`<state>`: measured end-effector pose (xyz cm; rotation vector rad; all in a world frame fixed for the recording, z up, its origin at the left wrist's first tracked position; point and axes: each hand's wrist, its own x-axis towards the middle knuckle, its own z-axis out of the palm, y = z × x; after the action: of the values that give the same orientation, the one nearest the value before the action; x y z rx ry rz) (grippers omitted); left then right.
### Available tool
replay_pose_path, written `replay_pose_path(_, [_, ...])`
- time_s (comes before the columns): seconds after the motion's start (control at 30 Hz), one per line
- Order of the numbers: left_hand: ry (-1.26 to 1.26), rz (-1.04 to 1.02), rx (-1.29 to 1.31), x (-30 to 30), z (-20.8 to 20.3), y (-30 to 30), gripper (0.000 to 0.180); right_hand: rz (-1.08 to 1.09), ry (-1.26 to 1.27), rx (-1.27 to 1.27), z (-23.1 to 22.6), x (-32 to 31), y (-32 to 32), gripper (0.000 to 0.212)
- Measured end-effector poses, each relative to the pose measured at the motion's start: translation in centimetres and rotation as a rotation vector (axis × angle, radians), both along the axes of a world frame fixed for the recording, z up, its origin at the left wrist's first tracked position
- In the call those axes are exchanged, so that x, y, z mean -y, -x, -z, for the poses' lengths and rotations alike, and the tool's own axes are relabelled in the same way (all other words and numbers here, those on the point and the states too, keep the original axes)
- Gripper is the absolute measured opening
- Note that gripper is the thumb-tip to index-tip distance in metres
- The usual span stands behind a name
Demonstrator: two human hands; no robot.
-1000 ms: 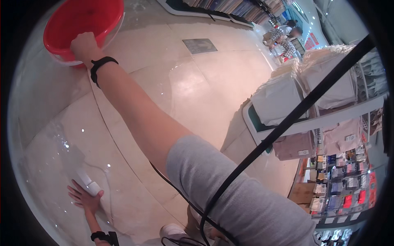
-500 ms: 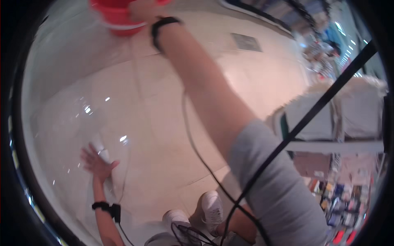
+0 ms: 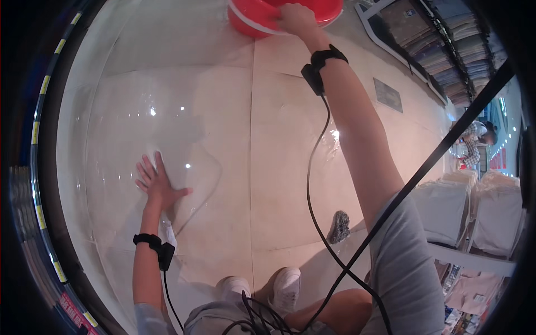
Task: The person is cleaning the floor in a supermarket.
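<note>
At the top, my right hand (image 3: 298, 21) is closed over the rim of a red plastic bucket (image 3: 243, 22) with a white band or handle along its side. The bucket is cut off by the upper edge, so what is inside stays hidden. On the left, my left hand (image 3: 159, 187) has its fingers spread and holds nothing. It is over the pale, glossy floor; I cannot tell whether the palm touches it. A dark grey, speckled pad-like thing (image 3: 339, 226) lies on the floor below my right forearm.
Folded clothes sit on a rack (image 3: 463, 44) at the upper right. White covered stacks (image 3: 441, 215) stand on a shelf at the right. A grey plate (image 3: 388, 95) is set in the floor. Cables (image 3: 309, 184) hang from my wrists. Farther off is another person (image 3: 477, 142).
The view has swung, so the bucket and both hands appear farther right. My right hand stays at the bucket's rim. The speckled thing, earlier hidden, now shows.
</note>
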<state>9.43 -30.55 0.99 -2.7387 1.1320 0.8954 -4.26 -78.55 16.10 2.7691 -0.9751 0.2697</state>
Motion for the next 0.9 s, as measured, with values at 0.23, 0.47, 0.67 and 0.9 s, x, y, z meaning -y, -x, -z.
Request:
replay_pose_path(0.23, [-0.020,-0.001,0.023,0.7,-0.4,0.1,0.150,0.022,0.019,0.058,1.7,-0.7,0.9,0.034])
replay_pose_path(0.47, [0.002,-0.008,0.027,0.6,-0.1,0.2,0.149,0.104,0.028,-0.018,2.6,-1.5,1.5,0.026])
replay_pose_path(0.67, [-0.042,-0.030,0.063,-0.1,0.2,0.4,0.151,0.127,0.021,0.002,2.5,-4.1,1.0,0.021])
replay_pose_path(0.9, [0.002,-0.011,0.047,0.5,0.4,0.2,0.152,0.132,-0.018,0.064,3.0,-4.0,1.6,0.027])
